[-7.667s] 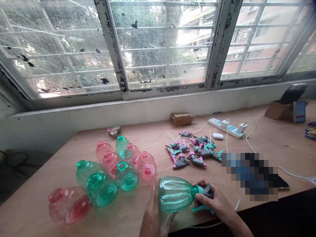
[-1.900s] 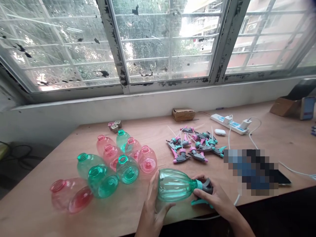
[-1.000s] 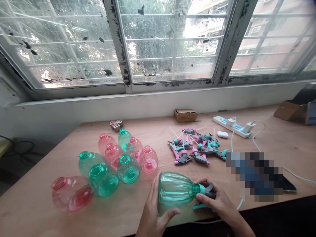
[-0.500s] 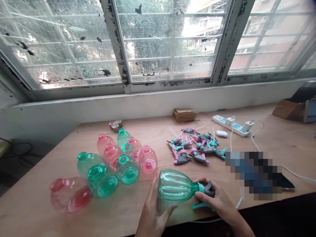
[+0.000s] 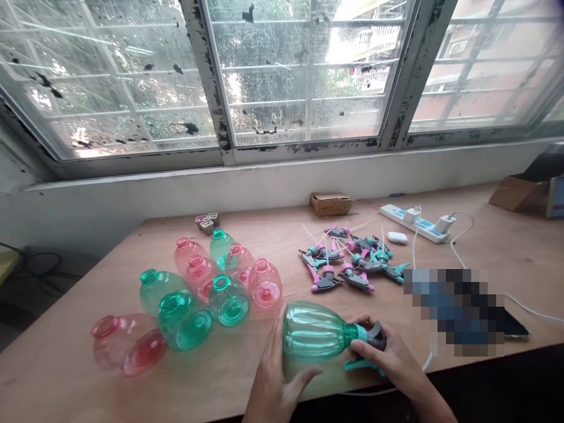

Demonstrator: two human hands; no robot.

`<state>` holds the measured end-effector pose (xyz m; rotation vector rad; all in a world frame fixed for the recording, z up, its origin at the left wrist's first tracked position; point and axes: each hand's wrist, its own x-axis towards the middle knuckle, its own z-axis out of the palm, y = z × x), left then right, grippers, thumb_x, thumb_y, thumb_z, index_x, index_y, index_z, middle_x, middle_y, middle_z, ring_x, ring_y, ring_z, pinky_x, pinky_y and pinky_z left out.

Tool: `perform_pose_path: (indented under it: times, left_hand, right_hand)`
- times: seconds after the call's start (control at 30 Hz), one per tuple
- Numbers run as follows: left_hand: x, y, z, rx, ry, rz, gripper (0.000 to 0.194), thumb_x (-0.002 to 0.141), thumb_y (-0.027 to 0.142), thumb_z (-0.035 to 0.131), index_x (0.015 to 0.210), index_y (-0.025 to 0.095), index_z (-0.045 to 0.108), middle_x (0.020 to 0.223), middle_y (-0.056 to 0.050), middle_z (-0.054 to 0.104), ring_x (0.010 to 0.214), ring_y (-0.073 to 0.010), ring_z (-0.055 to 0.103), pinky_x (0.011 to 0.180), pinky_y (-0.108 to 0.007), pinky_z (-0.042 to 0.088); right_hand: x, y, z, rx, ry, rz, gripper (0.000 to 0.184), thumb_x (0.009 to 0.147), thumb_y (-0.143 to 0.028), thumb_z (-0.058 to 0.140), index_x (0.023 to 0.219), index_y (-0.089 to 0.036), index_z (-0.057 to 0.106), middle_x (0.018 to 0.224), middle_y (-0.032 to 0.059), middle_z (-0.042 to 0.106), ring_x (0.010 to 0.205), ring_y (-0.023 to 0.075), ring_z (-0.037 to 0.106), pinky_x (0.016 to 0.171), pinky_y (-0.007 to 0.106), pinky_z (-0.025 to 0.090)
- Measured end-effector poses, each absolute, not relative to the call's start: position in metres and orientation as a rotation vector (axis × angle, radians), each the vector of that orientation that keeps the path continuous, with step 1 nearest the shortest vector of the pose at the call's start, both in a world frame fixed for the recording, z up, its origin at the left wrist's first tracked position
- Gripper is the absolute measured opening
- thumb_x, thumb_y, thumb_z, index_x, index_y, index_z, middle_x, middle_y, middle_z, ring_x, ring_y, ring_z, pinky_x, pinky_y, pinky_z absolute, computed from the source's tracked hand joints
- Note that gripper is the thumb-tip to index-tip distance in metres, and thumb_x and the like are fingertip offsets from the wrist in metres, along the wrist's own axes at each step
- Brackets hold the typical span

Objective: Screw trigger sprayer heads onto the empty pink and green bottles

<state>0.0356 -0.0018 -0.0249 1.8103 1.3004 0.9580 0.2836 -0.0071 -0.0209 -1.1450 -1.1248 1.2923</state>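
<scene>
A clear green spray bottle lies sideways in front of me, its base to the left. My left hand cups the base, the fingers along its end and partly hidden; the thumb is stretched out below, off the bottle. At the neck, my right hand is closed around the teal collar and the grey spray head. Below the fingers a teal trigger part shows. Open-necked bottles without spray heads, pink and green, stand to the left.
Several loose spray heads with thin tubes lie in a pile beyond my hands. A power strip with plugs, a white earbud case, a cardboard box and a blurred-out dark device are on the table. White cables run on the right.
Both hands keep the bottle in nearly the same pose. The whole view has shifted very slightly; nothing was picked up or let go.
</scene>
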Motion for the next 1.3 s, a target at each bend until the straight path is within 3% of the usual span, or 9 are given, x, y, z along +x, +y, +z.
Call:
perform_pose_path:
  times: [0.1, 0.27, 0.5, 0.7, 0.87, 0.97, 1.17, 1.3]
  left_hand:
    - [0.033, 0.001, -0.028, 1.822, 1.292, 0.933, 0.083, 0.088, 0.047, 0.067, 0.157, 0.030, 0.024, 0.163, -0.010, 0.033, 0.150, -0.0311, 0.029, 0.122, -0.050, 0.028]
    - [0.034, 0.001, -0.032, 1.798, 1.261, 1.028, 0.075, 0.092, 0.042, 0.063, 0.156, 0.037, 0.024, 0.162, -0.004, 0.037, 0.151, -0.0284, 0.028, 0.122, -0.049, 0.027]
    - [0.033, 0.000, -0.021, 1.775, 1.233, 0.982, 0.082, 0.085, 0.047, 0.070, 0.156, 0.030, 0.030, 0.161, -0.009, 0.038, 0.149, -0.0337, 0.031, 0.121, -0.050, 0.030]
    - [0.036, -0.001, -0.026, 1.758, 1.217, 1.105, 0.067, 0.094, 0.036, 0.061, 0.154, 0.039, 0.031, 0.161, -0.002, 0.039, 0.151, -0.0281, 0.028, 0.122, -0.047, 0.027]
    - [0.036, -0.003, -0.021, 1.731, 1.266, 1.060, 0.086, 0.083, 0.042, 0.075, 0.156, 0.034, 0.028, 0.160, -0.007, 0.040, 0.149, -0.0313, 0.032, 0.121, -0.049, 0.029]
    - [0.034, -0.001, -0.020, 1.738, 1.275, 1.015, 0.081, 0.085, 0.043, 0.072, 0.155, 0.030, 0.032, 0.160, -0.010, 0.039, 0.149, -0.0321, 0.031, 0.121, -0.050, 0.028]
    - [0.034, 0.000, -0.028, 1.751, 1.223, 1.071, 0.068, 0.095, 0.037, 0.059, 0.155, 0.037, 0.028, 0.160, -0.004, 0.040, 0.149, -0.0285, 0.033, 0.121, -0.047, 0.030]
    - [0.035, -0.001, -0.027, 1.770, 1.260, 1.044, 0.089, 0.082, 0.043, 0.075, 0.156, 0.035, 0.026, 0.159, -0.007, 0.042, 0.146, -0.0325, 0.039, 0.118, -0.048, 0.036]
  right_hand:
    - [0.283, -0.007, -0.020, -1.154, -1.137, 1.284, 0.036, 0.078, -0.044, 0.081, 0.096, -0.019, 0.063, 0.062, -0.0012, 0.071, 0.060, 0.0201, 0.069, 0.061, 0.031, 0.056]
    - [0.282, -0.007, -0.021, -1.160, -1.085, 1.261, 0.039, 0.075, -0.046, 0.082, 0.097, -0.019, 0.063, 0.062, -0.0012, 0.070, 0.059, 0.0207, 0.068, 0.061, 0.032, 0.057]
    - [0.282, -0.007, -0.022, -1.184, -1.124, 1.223, 0.040, 0.074, -0.046, 0.083, 0.095, -0.019, 0.064, 0.062, -0.0009, 0.070, 0.059, 0.0214, 0.068, 0.059, 0.033, 0.057]
    - [0.284, -0.007, -0.023, -1.180, -1.111, 1.242, 0.039, 0.075, -0.045, 0.083, 0.097, -0.019, 0.064, 0.062, -0.0009, 0.071, 0.060, 0.0210, 0.069, 0.060, 0.032, 0.058]
    - [0.282, -0.007, -0.023, -1.184, -1.106, 1.234, 0.041, 0.071, -0.047, 0.085, 0.095, -0.019, 0.066, 0.070, -0.0014, 0.068, 0.061, 0.0204, 0.069, 0.058, 0.032, 0.060]
    - [0.283, -0.007, -0.024, -1.208, -1.140, 1.206, 0.041, 0.070, -0.048, 0.085, 0.093, -0.019, 0.067, 0.072, -0.0009, 0.069, 0.062, 0.0209, 0.069, 0.058, 0.031, 0.059]
    - [0.285, -0.006, -0.025, -1.206, -1.126, 1.239, 0.042, 0.074, -0.048, 0.083, 0.098, -0.019, 0.064, 0.063, -0.0008, 0.072, 0.060, 0.0236, 0.071, 0.061, 0.034, 0.057]
    - [0.284, -0.007, -0.022, -1.225, -1.149, 1.241, 0.042, 0.073, -0.048, 0.083, 0.097, -0.019, 0.065, 0.065, -0.0004, 0.072, 0.062, 0.0240, 0.071, 0.063, 0.036, 0.057]
